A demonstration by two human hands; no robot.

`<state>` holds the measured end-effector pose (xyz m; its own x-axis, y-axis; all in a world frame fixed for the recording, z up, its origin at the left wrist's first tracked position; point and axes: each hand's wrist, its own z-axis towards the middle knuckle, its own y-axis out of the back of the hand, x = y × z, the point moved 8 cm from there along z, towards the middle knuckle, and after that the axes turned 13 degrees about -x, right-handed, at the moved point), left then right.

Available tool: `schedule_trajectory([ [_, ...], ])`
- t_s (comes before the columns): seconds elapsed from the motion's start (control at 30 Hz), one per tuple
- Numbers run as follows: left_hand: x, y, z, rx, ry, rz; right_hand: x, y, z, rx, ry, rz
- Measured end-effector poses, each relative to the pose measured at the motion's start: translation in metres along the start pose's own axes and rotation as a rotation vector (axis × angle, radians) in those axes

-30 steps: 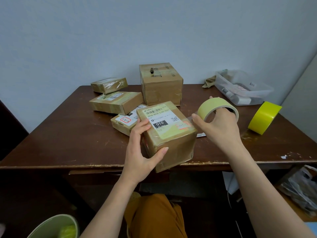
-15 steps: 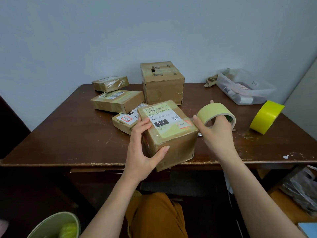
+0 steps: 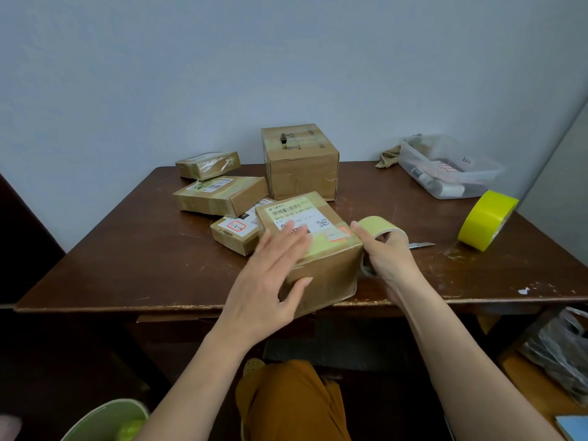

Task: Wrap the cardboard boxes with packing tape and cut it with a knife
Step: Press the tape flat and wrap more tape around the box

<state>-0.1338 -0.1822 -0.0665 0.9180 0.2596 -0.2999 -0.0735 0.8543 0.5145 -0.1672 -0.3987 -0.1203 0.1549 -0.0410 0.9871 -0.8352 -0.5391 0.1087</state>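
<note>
Head view: a labelled cardboard box (image 3: pixel 321 275) is seen at the near edge of the brown table (image 3: pixel 133 256), partly overhanging it. The left hand (image 3: pixel 270 278) is laid flat over the box's top and near face, fingers straight and spread, thumb against the front; nothing is gripped. A pale tape roll (image 3: pixel 381 229) is held by the right hand (image 3: pixel 386 254) against the box's right top corner, fingers curled round it. A knife (image 3: pixel 421 245) lies just beyond; a yellow roll (image 3: pixel 486 219) stands well apart.
</note>
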Motion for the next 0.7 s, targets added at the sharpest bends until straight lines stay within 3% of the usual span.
schedule_trajectory([
  [0.17, 0.0, 0.002, 0.001, -0.015, 0.021, -0.011, 0.001, 0.0, 0.001, 0.013, -0.003, -0.033],
  [0.43, -0.006, -0.008, 0.017, 0.227, -0.008, 0.075, 0.005, -0.002, -0.002, 0.05, 0.005, -0.03],
  [0.7, -0.021, -0.02, 0.03, 0.352, -0.188, 0.268, 0.009, -0.007, -0.004, 0.093, 0.012, -0.014],
])
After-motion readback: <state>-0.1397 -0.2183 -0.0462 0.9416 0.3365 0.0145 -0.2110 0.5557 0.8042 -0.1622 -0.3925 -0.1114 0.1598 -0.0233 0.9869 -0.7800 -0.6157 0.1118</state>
